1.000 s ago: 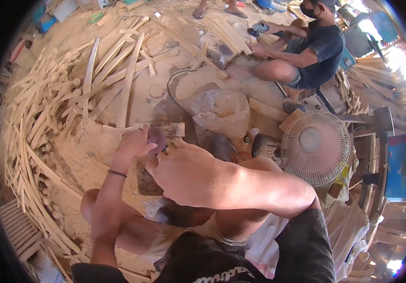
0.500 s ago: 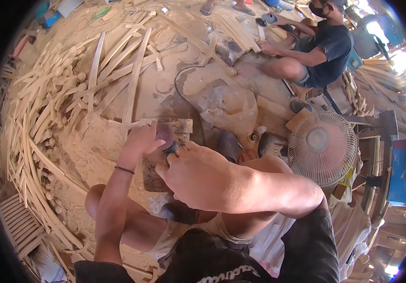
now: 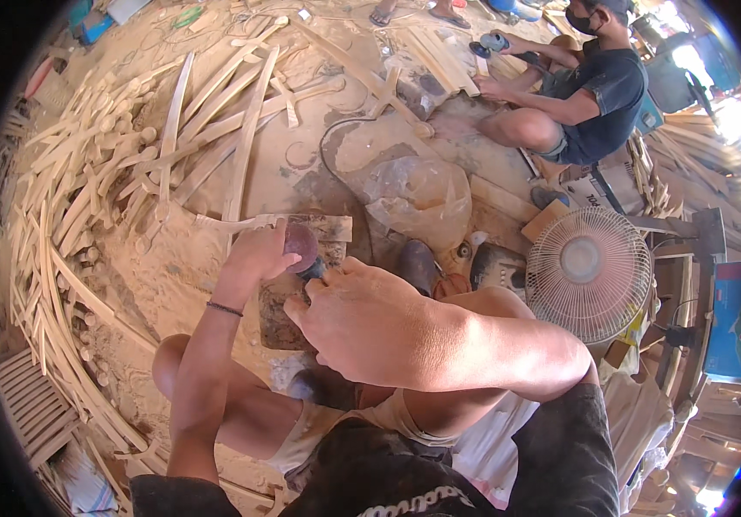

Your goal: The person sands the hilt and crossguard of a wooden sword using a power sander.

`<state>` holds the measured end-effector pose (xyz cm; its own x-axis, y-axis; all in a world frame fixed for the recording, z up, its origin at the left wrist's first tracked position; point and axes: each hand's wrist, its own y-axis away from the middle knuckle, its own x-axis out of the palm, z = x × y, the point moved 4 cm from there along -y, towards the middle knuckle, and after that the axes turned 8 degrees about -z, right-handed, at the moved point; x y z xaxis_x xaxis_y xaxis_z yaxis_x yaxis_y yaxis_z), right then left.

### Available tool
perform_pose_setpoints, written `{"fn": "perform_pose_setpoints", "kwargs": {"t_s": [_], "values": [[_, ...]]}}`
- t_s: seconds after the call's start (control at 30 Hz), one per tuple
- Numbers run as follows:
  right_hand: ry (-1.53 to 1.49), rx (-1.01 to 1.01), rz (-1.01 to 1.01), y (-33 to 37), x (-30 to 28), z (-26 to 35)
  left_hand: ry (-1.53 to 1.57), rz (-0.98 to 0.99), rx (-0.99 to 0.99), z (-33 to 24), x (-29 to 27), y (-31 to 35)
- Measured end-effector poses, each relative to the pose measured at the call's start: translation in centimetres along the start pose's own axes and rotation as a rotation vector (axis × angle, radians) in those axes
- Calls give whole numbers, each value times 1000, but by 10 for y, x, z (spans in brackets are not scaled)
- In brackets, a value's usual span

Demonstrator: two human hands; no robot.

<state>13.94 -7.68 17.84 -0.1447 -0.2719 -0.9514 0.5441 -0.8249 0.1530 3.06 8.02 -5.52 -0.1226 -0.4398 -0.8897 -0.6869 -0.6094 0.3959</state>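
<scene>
- Head view, centre of frame: the right hand (image 3: 364,315) is closed around a disc sander (image 3: 313,270); the left hand (image 3: 252,255) grips a pale wooden piece (image 3: 222,225).
- Best keep the left hand clear (it sits just beside the disc (image 3: 303,242)) and pressure light.

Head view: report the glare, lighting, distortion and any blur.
In the head view, white glare blows out beyond the co-worker at the right edge; in the head view, the right hand is brightly lit, the black shirt darker; in the head view, wood strips look bowed near the black rim, and spin blur on the disc cannot be judged.
</scene>
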Motion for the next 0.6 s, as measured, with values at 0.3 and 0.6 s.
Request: {"fn": "perform_pose_setpoints", "kwargs": {"t_s": [0.3, 0.6], "values": [[36, 26, 18, -2, 1, -1, 6, -68, 33, 2, 2, 3], [-22, 44, 56, -2, -3, -1, -14, -96, 55, 2, 2, 4]]}}
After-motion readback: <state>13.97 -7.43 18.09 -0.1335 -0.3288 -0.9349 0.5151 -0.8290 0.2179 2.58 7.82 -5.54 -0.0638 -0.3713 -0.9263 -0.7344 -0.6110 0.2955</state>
